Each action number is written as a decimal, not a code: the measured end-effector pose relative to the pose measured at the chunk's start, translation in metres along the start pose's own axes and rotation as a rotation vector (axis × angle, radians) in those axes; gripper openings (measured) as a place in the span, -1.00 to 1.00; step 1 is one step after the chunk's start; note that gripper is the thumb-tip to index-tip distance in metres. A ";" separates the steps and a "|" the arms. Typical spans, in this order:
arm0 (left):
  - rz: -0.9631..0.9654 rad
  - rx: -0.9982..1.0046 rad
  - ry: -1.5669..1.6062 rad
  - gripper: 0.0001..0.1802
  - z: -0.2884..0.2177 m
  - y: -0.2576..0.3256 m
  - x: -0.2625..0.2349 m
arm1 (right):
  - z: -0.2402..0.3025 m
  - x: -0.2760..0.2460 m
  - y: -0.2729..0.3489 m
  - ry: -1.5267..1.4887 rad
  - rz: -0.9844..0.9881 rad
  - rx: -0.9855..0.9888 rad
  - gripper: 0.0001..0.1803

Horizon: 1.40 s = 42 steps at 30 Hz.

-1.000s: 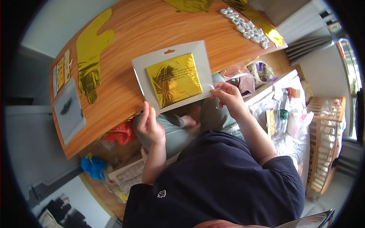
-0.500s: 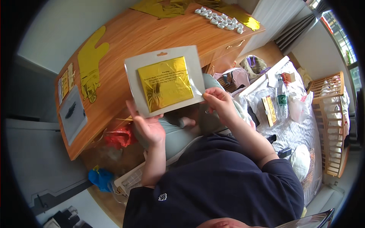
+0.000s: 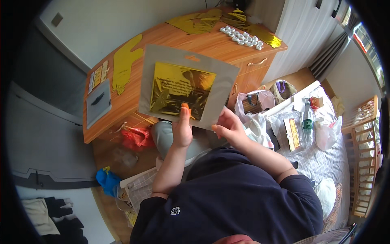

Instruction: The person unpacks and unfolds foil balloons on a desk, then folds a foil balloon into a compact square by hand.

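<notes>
Head view, sole view on record: a flat pale package [image 3: 222, 83] is held up ahead of the person's dark shirt [image 3: 239, 187], its face toward the camera. A gold foil packet [image 3: 183, 87] shows on that face. From both hands the package lies forward, away from the body. Its longer axis runs side to side and dips toward the right; the edge with the hanging slot [image 3: 192, 59] is the far one. A wooden desk [image 3: 207, 43] lies beyond; the depth between package and desk cannot be judged.

The left hand [image 3: 182, 133] is the nearer to the foil. It grips the package at the near edge, thumb upright over the front face and the foil's lower part; its fingers are hidden, presumably behind. The left forearm rises almost straight from the lower edge of the view.

The right hand [image 3: 232, 129] is at the near right corner, fingers bent and pointing leftward and forward. Thumb and forefinger lie at or just beside the package's border; whether they pinch it or merely rest there cannot be told. The right forearm slants inward, elbow well out to the side.
</notes>
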<state>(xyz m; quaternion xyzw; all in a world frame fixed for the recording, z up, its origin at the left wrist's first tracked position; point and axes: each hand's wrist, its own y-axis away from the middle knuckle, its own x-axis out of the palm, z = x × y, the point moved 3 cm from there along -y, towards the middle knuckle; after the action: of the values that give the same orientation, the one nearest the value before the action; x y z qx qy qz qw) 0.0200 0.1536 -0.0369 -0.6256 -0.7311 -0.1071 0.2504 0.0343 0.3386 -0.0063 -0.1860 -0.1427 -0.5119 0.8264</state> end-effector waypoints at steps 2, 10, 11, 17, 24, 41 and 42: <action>0.011 -0.045 -0.255 -0.47 -0.028 0.011 0.029 | 0.013 0.003 -0.005 0.034 -0.043 0.049 -0.63; 0.287 0.261 -0.585 -0.78 -0.046 0.017 0.056 | -0.029 -0.009 -0.008 -0.369 -0.050 0.225 -0.67; 0.290 0.260 -0.586 -0.78 -0.044 0.017 0.059 | -0.032 -0.010 -0.008 -0.396 -0.055 0.217 -0.68; 0.396 0.328 -1.007 -0.76 -0.022 0.012 0.063 | -0.037 -0.041 -0.013 -0.463 -0.229 0.185 -0.57; 0.428 0.185 -1.142 -0.88 0.024 0.028 0.031 | -0.053 -0.143 0.021 0.152 -0.644 -0.207 -0.23; 0.877 0.147 -0.916 -0.43 0.106 0.045 0.045 | 0.120 -0.243 0.176 1.827 -0.537 0.131 -0.89; 0.883 0.144 -0.908 -0.43 0.109 0.046 0.044 | 0.109 -0.249 0.181 1.858 -0.475 0.234 -0.88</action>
<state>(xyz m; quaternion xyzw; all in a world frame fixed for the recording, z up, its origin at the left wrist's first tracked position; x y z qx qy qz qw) 0.0354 0.2518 -0.1146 -0.8327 -0.4429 0.3315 -0.0223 0.0842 0.6593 -0.0447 0.4104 0.4839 -0.5912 0.4979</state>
